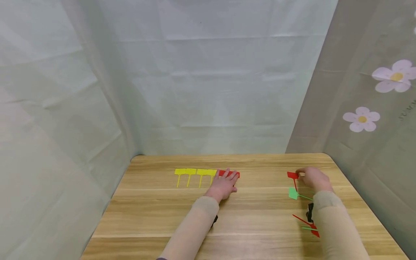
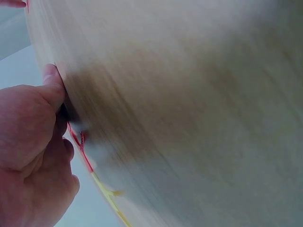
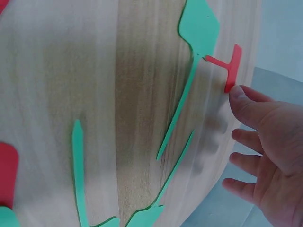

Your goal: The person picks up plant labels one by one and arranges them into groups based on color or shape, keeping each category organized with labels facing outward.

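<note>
Head: four yellow tags (image 1: 202, 172), far left; left hand (image 1: 222, 186), spread over adjoining red tags (image 1: 222, 173), number hidden; right hand (image 1: 314, 177), pinching one red tag (image 1: 293, 175), far right. Left wrist: red–yellow join, finger-covered in head view. Right wrist: three green stems (image 3: 79, 175), part-hidden by sleeve (image 1: 336, 220) in head view.

One piece of lettering shows, on the grey-brown cloth (image 1: 364, 155) beyond the right edge of the tabletop (image 1: 260, 216): thin, dark, slanting letters (image 1: 407, 110) that seem to read "summ", cut off at the border of the head view. They stand higher than the tabletop's far right corner; their exact spelling is unclear.
</note>
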